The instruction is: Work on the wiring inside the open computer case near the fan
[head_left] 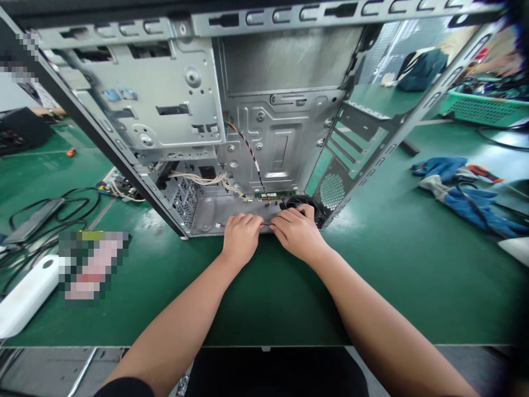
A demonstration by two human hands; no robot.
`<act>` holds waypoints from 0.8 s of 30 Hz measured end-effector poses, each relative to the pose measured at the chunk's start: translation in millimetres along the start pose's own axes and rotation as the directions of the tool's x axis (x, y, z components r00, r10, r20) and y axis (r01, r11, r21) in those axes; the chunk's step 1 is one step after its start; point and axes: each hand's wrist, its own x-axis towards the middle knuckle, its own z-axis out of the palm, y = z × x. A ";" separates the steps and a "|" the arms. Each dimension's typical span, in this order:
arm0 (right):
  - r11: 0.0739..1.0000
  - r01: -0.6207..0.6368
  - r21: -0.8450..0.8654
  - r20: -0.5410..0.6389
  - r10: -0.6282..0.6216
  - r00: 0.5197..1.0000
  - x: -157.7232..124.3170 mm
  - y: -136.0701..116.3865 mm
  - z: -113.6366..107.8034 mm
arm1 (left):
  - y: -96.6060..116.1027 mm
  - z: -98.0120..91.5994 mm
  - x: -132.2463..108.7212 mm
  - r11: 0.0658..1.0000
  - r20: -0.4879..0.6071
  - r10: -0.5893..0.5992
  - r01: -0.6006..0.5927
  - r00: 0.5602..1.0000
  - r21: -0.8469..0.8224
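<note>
An open metal computer case (281,138) stands on the green table. At its lower front edge my left hand (243,234) is closed around a thin dark cable, whose small white connector (219,225) sticks out to the left. Close beside it, my right hand (296,229) pinches the same cable, its fingers against a round black fan (298,203) in the case's lower right corner. Behind the hands lies a narrow green circuit board (275,195). A multicoloured wire (249,149) hangs down to it, and pale wires (202,179) run along the left inside.
Blue gloves (467,190) lie on the table (413,286) at right, below a green basket (487,107). Black cables (45,220), a white device (33,295) and a blurred packet (97,264) lie at left. Another person's hands show at the upper right.
</note>
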 end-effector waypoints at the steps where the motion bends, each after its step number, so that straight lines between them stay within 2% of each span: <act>1: 1.000 0.004 -0.001 0.002 -0.004 1.000 0.1 0.2 -0.3 | -0.2 0.3 0.0 1.000 -0.001 0.000 0.000 1.000 -0.002; 16: 0.999 -0.014 -0.050 -0.020 0.013 1.000 1.9 0.3 5.1 | -2.3 2.1 0.5 1.000 0.009 0.005 -0.005 1.000 -0.029; 24: 0.999 0.006 -0.054 -0.081 -0.010 0.997 1.7 1.0 7.7 | -2.7 3.2 1.5 1.000 -0.015 -0.001 0.000 1.000 -0.030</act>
